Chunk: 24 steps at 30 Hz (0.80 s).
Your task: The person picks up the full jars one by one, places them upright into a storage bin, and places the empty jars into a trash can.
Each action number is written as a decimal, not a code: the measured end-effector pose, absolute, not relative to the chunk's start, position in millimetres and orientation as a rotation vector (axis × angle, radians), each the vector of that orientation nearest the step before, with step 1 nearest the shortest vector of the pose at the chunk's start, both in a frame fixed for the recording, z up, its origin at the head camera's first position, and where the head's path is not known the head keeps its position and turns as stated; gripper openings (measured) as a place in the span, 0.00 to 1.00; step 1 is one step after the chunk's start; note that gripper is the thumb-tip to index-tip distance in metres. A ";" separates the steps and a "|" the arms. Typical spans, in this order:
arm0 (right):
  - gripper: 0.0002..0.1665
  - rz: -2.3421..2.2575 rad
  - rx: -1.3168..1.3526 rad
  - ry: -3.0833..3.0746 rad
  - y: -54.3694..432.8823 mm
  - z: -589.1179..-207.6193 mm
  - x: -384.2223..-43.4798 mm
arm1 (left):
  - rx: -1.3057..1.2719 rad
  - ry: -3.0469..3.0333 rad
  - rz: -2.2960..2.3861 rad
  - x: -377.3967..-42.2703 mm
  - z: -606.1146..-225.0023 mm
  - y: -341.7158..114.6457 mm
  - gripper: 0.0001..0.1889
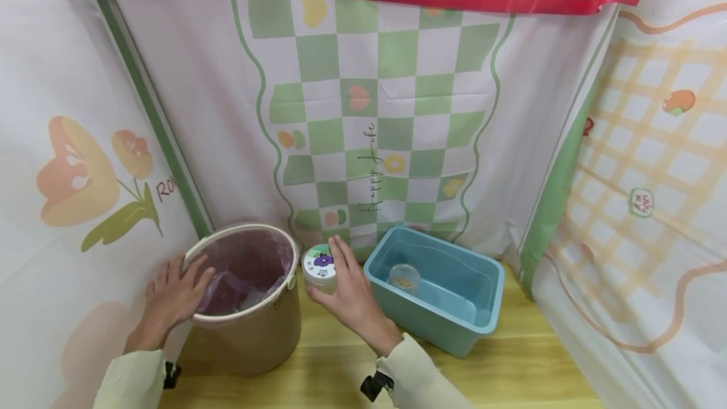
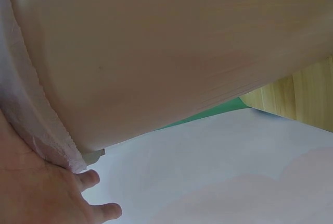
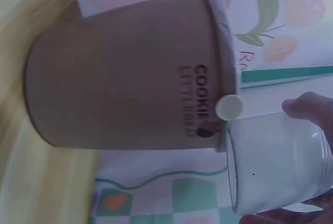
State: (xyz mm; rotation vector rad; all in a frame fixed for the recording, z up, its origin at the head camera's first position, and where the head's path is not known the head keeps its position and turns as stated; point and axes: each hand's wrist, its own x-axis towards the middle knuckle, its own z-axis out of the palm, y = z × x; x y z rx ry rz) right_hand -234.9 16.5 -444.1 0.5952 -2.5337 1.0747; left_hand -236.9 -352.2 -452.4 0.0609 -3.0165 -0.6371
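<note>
My right hand [image 1: 360, 302] grips a clear jar [image 3: 281, 161], thumb on one side and fingers on the other. Its round white lid [image 1: 318, 261] carries a green and purple print. The jar is off the table, just right of a beige bucket [image 1: 255, 343] with a pale rim and a thin plastic liner. At the bucket's left rim, my left hand [image 1: 176, 295] rests with its fingers spread and loosely bent. In the left wrist view, part of that hand lies against the liner edge [image 2: 41, 114]. The bucket's bottom is mostly hidden by the liner.
A blue plastic bin [image 1: 454, 333] stands to the right on the wooden table [image 1: 335, 371]. Inside it is a small round clear container [image 1: 404, 276] with brownish bits. Printed cloth walls [image 1: 397, 112] enclose the table at the back and both sides.
</note>
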 end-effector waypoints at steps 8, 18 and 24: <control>0.63 1.035 0.617 -2.516 14.8 -417.2 -242.9 | 0.063 -3.008 -0.655 -237.2 -451.1 -350.9 0.40; 0.63 0.983 0.674 -2.519 3.6 -396.6 -246.0 | 0.062 -3.006 -0.655 -236.8 -452.4 -351.4 0.40; 0.63 0.936 0.700 -2.520 -3.9 -382.7 -245.9 | 0.057 -2.998 -0.652 -236.6 -452.2 -352.5 0.40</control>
